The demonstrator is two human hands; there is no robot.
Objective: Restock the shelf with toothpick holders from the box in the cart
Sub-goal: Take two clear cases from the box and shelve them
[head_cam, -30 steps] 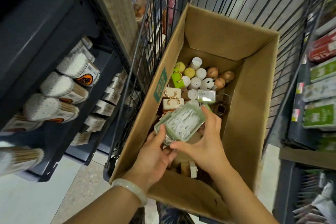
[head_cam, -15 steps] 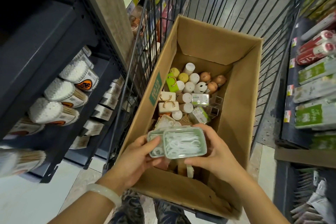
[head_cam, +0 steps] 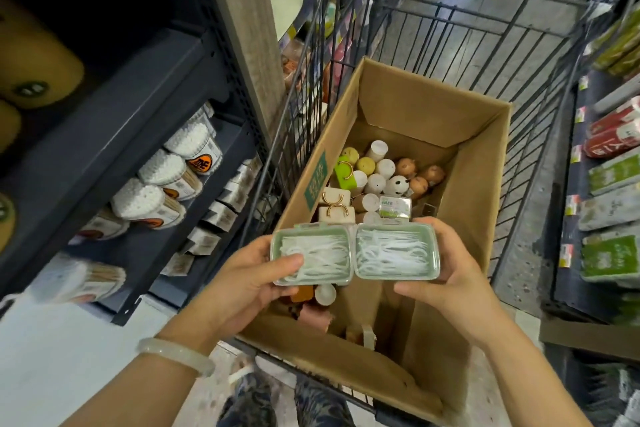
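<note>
2 pale green lidded cases sit side by side above the near end of the box (head_cam: 485,204): left case (head_cam: 313,258) gripped by the left hand (head_cam: 242,282), right case (head_cam: 396,255) by the right hand (head_cam: 446,269), thumbs on lids. They look light, rigid, smooth-sided; holding the short edges seems safest.

Wire cart (head_cam: 408,45) carries an open cardboard box (head_cam: 485,163). Dark shelf (head_cam: 221,184) at left holds cotton-swab tubs (head_cam: 180,166) lying on their sides, small packets (head_cam: 221,215) beside them.

A shop aisle: stocked shelves (head_cam: 180,184) flank a wire cart (head_cam: 485,55)
</note>
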